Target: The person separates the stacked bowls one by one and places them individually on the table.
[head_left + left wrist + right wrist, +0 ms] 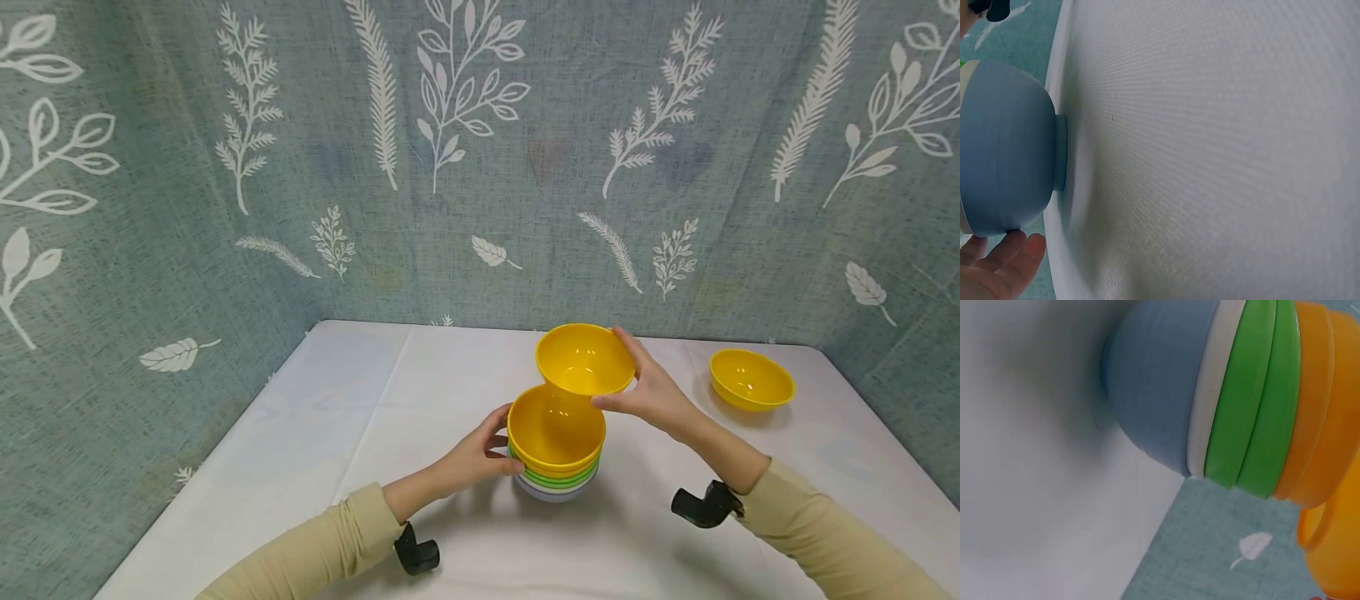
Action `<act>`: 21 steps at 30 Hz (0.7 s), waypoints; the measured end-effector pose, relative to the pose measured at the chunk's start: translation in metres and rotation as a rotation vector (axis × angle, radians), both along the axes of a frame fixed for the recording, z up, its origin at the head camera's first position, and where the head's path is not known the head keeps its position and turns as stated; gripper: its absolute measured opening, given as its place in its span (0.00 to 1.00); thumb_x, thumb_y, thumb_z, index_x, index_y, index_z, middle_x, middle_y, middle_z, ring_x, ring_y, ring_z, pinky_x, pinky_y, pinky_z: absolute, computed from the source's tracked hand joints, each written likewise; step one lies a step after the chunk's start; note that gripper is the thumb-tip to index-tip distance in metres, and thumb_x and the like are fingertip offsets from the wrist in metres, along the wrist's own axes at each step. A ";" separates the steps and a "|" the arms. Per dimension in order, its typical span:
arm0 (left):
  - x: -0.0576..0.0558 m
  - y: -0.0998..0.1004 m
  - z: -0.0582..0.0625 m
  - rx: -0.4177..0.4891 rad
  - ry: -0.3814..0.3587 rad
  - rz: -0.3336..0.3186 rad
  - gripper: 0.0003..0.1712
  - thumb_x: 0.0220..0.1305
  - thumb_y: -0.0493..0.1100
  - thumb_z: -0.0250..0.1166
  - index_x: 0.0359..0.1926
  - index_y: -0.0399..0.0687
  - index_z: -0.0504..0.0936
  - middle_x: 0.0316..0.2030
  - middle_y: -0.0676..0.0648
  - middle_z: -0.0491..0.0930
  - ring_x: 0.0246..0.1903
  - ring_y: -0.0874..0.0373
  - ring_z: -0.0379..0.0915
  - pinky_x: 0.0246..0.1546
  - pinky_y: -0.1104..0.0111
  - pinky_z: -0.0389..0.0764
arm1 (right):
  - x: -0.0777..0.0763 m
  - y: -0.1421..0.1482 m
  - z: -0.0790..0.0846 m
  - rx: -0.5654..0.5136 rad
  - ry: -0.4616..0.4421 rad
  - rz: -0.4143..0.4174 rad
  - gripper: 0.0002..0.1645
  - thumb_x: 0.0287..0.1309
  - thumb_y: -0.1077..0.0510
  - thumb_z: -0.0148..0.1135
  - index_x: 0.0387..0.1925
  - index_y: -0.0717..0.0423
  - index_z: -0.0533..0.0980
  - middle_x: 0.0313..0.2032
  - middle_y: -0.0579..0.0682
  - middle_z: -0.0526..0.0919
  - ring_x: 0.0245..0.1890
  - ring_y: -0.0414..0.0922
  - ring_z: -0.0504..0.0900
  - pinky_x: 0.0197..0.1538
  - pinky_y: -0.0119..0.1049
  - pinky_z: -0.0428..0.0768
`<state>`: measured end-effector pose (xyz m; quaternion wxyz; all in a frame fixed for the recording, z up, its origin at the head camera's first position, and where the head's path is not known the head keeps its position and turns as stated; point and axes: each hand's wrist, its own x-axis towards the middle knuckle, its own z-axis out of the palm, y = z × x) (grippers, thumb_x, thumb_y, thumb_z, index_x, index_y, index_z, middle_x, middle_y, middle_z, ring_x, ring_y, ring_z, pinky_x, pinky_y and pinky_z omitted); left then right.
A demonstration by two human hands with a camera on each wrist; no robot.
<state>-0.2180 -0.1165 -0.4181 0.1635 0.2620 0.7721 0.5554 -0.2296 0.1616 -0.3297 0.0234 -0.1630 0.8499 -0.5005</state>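
Note:
A stack of nested bowls stands on the table, with a yellow bowl point(551, 429) on top. Below it the right wrist view shows two green bowls point(1244, 394), a white rim point(1213, 394) and a blue bowl point(1154, 387) at the bottom. My left hand point(480, 458) grips the stack's left side, thumb at the front and fingers round the back. Just above and behind the stack, my right hand point(651, 392) holds another yellow bowl point(585, 358) by its right side, tilted so its inside shows. In the right wrist view that hand is almost wholly out of sight.
A separate yellow bowl point(750, 382) sits at the back right of the white-covered table point(420, 367). Patterned green curtain point(480, 275) closes off the back and sides. A black wrist mount point(705, 505) is strapped by the right sleeve, with another mount point(416, 550) by the left.

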 end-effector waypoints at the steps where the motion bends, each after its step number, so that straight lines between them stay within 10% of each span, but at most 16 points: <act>1: 0.000 0.000 0.000 0.001 0.001 0.000 0.49 0.53 0.59 0.64 0.70 0.53 0.48 0.64 0.44 0.60 0.56 0.51 0.67 0.52 0.66 0.73 | -0.001 0.001 0.000 0.001 -0.007 -0.010 0.63 0.44 0.49 0.71 0.71 0.55 0.39 0.69 0.61 0.45 0.66 0.61 0.53 0.61 0.60 0.59; 21: -0.001 0.000 -0.002 0.016 -0.006 0.006 0.49 0.53 0.59 0.65 0.69 0.55 0.49 0.64 0.45 0.60 0.56 0.51 0.67 0.51 0.64 0.73 | -0.031 0.025 -0.018 -0.010 -0.105 -0.154 0.65 0.48 0.46 0.68 0.70 0.57 0.32 0.69 0.65 0.42 0.64 0.62 0.53 0.63 0.54 0.60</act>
